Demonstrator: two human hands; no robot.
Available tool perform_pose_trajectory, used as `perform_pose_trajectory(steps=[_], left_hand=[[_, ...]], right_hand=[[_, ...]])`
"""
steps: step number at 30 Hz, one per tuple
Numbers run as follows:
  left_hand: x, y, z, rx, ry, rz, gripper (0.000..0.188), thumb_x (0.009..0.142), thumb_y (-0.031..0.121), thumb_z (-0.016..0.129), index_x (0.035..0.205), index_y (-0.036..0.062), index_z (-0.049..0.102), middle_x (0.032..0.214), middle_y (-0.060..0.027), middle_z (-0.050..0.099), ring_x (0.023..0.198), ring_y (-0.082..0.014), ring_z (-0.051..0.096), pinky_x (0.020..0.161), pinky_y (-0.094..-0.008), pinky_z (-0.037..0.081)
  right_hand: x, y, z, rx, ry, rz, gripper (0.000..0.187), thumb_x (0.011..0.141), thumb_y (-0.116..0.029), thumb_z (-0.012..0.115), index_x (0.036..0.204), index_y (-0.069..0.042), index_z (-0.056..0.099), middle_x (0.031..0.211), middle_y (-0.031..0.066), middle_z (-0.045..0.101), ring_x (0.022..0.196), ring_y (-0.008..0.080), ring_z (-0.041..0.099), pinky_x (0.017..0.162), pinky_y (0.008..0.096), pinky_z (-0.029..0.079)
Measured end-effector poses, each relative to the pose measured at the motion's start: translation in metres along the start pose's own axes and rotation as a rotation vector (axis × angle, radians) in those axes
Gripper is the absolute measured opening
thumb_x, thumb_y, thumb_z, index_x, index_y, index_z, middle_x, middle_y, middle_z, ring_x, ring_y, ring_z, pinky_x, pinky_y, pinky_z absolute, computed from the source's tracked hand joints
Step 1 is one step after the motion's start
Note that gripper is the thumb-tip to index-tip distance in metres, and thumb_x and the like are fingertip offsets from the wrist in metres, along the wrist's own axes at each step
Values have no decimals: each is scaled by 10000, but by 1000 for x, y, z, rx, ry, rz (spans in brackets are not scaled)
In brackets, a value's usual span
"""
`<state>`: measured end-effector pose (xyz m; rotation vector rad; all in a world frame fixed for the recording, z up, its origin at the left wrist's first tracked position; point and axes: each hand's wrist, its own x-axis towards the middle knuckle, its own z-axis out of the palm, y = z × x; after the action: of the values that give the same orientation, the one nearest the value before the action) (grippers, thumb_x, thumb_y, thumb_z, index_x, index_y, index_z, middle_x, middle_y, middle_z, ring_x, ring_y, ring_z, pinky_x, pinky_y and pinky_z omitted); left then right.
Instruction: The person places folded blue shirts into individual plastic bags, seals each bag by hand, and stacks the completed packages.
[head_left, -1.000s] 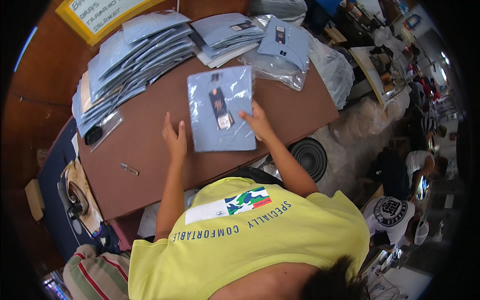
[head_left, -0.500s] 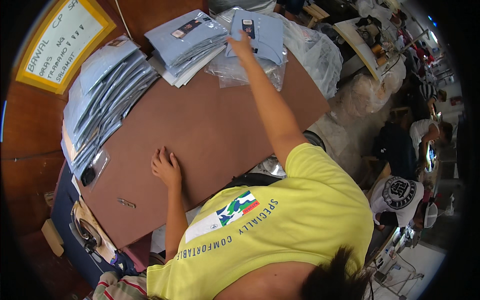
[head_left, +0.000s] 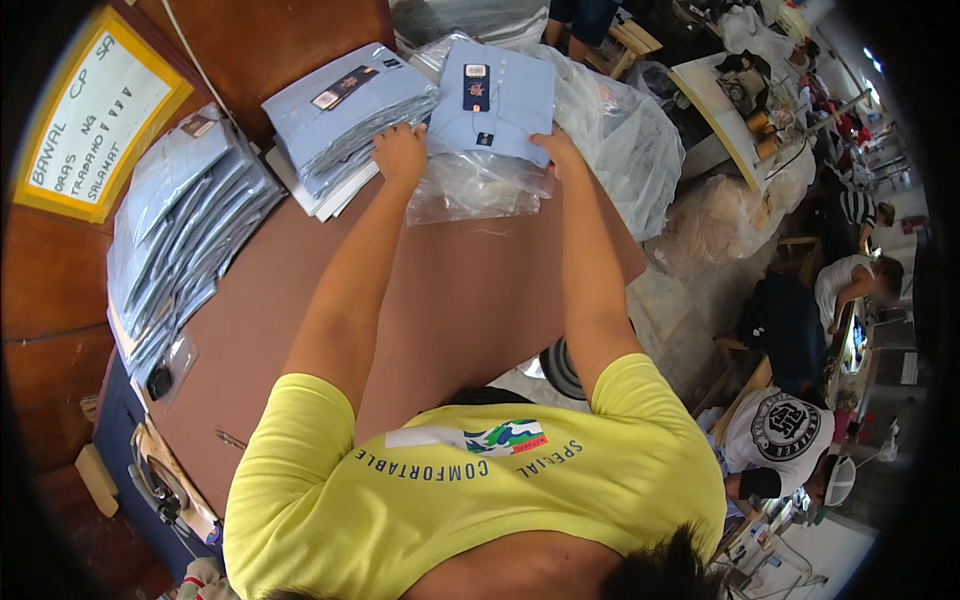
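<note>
Both bare hands reach toward the far edge of a brown work surface (head_left: 450, 300). A folded light-blue shirt (head_left: 505, 108) lies there, to the right along that edge, on clear plastic bags (head_left: 470, 190). The right hand (head_left: 560, 153) is partly curled at the shirt's near right corner, thumb on top; whether its fingers go underneath is hidden. The left hand (head_left: 402, 155) is loosely bent between the shirt and a stack of blue packets (head_left: 345, 95) — I cannot tell whether it grips anything.

Good handling probably means supporting both near corners from below, keeping the shirt level so the folds stay square, and leaving the plastic behind.

The shirt looks flat and neat, with small buttons, a dark hanging tag (head_left: 476, 88) on a thin loop — and a small black label (head_left: 485, 140).
</note>
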<state>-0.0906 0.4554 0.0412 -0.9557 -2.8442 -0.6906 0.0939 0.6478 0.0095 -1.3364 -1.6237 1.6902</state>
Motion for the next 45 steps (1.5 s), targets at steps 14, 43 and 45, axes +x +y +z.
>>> perform_pose_trajectory(steps=[14,43,45], left_hand=[[83,-16,61,-486,-662,-127,477,682,351,717,1061,68,657,1184,-145,600,1043,-333,582,856,-529,405],[-467,-294,-197,-265,394,-635,428,854,265,655,1169,-3,548,966,-103,572,800,-164,552,682,-278,463],[-458,-298,-198,-307,459,-571,426,855,271,653,1171,3,551,957,-105,580,813,-168,565,703,-282,468]], right_hand=[[-24,-2,5,291,-166,-127,367,823,17,533,1178,62,450,988,199,609,623,246,634,446,295,511],[-282,47,177,-544,-431,-766,233,815,-295,632,909,-84,662,912,136,659,851,302,631,740,425,494],[-221,33,151,-730,60,-1106,258,756,-286,689,936,-104,657,1010,109,628,950,321,576,786,429,479]])
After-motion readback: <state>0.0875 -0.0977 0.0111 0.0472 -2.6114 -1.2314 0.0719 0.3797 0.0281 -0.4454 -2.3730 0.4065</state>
